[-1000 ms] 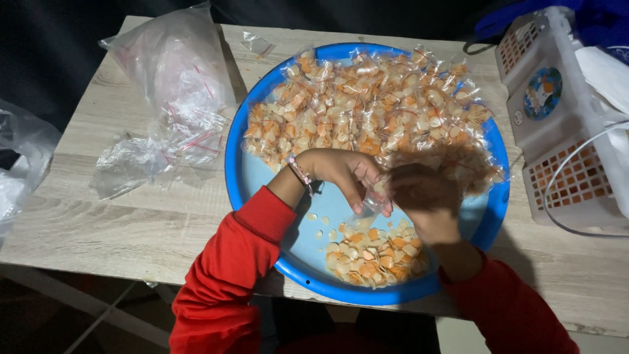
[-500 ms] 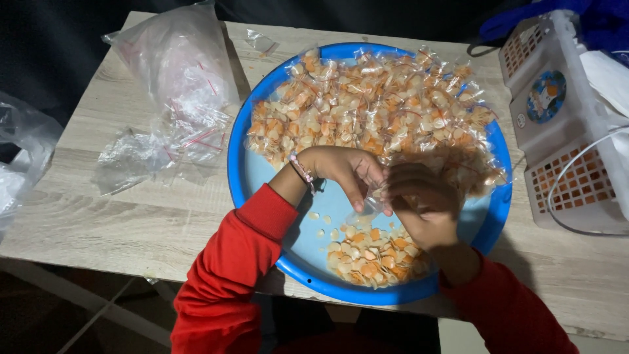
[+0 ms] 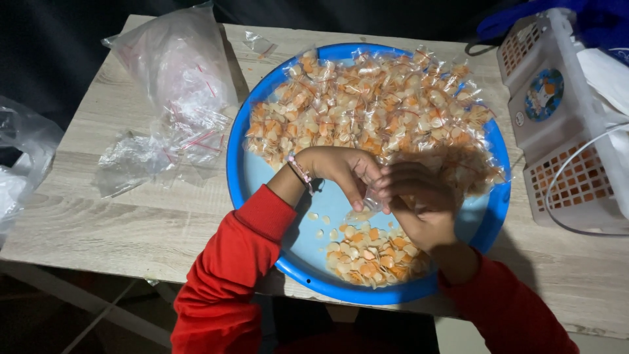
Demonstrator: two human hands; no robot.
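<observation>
A round blue tray (image 3: 244, 172) lies on the wooden table. Its far half is heaped with several small clear bags of orange and cream chips (image 3: 380, 105). A loose pile of the same chips (image 3: 367, 252) lies in the near part. Over the tray's middle, my left hand (image 3: 341, 172) and my right hand (image 3: 419, 206) meet, fingers pinched together on one small clear bag (image 3: 371, 200) just above the loose pile. Both arms wear red sleeves, and a bracelet sits on the left wrist.
A heap of empty small clear zip bags (image 3: 173, 124) lies left of the tray. A crumpled clear plastic bag (image 3: 19, 157) hangs at the far left edge. A white lattice basket (image 3: 563, 131) with a white cable stands at the right.
Both hands stay over the tray's middle on the small bag; the fingers shift slightly. Nothing else has moved.
</observation>
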